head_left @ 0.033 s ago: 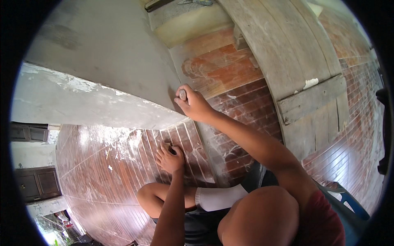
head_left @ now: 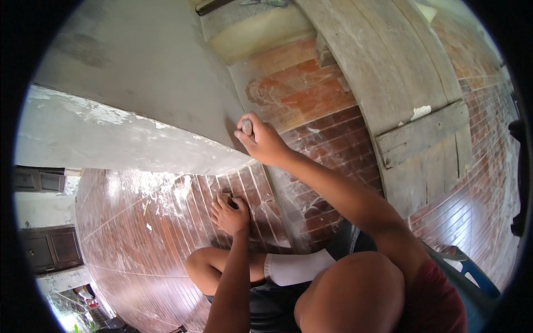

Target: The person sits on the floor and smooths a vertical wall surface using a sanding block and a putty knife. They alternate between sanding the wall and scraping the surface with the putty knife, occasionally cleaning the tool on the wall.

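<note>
Closest in, a bent knee (head_left: 355, 294) filled the lower frame, a dark red sleeve (head_left: 438, 299) on its right, and a white covering (head_left: 300, 268) wrapped the lower leg just beyond. Past that, the left hand (head_left: 229, 215) was down at the reddish-brown tiled floor (head_left: 161, 238), fingers spread; a dark patch sat by its thumb, and whether it held anything, you couldn't tell! Farther up came the right hand (head_left: 256, 137), closed firmly around a round-ended piece (head_left: 247, 127), only its blunt tip showing, right beside the corner of the grey wall (head_left: 144, 72). Pale, flaking paint ran along that wall's edge. Over to the right stood weathered wooden planks (head_left: 400, 72), with a crosspiece (head_left: 422, 133) and a white flake (head_left: 421, 112) just above it. And way out at the far left, a dark panelled door (head_left: 53, 250)!
</note>
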The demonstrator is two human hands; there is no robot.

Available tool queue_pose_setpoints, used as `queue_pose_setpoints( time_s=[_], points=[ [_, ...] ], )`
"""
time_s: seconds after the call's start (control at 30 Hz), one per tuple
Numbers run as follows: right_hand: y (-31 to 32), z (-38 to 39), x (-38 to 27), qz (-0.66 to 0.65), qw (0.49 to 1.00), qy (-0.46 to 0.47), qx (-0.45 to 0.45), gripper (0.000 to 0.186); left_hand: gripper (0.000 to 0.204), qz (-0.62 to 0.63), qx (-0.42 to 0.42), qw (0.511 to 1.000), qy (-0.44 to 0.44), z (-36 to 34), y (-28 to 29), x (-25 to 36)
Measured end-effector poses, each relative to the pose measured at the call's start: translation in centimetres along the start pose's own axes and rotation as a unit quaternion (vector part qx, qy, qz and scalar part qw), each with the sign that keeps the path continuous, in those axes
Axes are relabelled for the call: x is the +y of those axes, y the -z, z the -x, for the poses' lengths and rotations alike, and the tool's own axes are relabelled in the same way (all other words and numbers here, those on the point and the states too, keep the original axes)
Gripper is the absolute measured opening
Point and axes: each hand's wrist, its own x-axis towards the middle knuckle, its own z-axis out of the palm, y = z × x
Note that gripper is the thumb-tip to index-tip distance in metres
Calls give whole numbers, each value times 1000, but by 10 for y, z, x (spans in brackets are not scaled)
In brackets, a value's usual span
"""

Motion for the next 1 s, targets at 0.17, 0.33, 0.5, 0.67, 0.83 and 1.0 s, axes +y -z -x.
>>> queue_pose_setpoints(
  time_s=[0.17, 0.33, 0.5, 0.67, 0.83, 1.0],
  points=[
    [-6, -8, 10, -28, 996, 43, 78, 20, 54, -6, -17, 1000, 3, 1, -1, -1],
    [2, -18, 26, -54, 987, 74, 131, 14, 53, 10, -9, 1000, -3, 0, -1, -2],
    [2, -9, 21, -46, 997, -46, 51, 14, 54, -1, -8, 1000, -4, 0, -1, -3],
    [-1, -10, 14, -42, 993, 56, 93, 17, 54, -2, -8, 1000, -2, 0, -3, -3],
    [-4, 2, 18, 41, 996, -68, -27, 18, 54, 0, 3, 1000, -8, 0, -3, -2],
    [1, 3, 34, -71, 991, -10, 111, 15, 54, -2, -10, 1000, -3, 0, -2, -3]
  ],
)
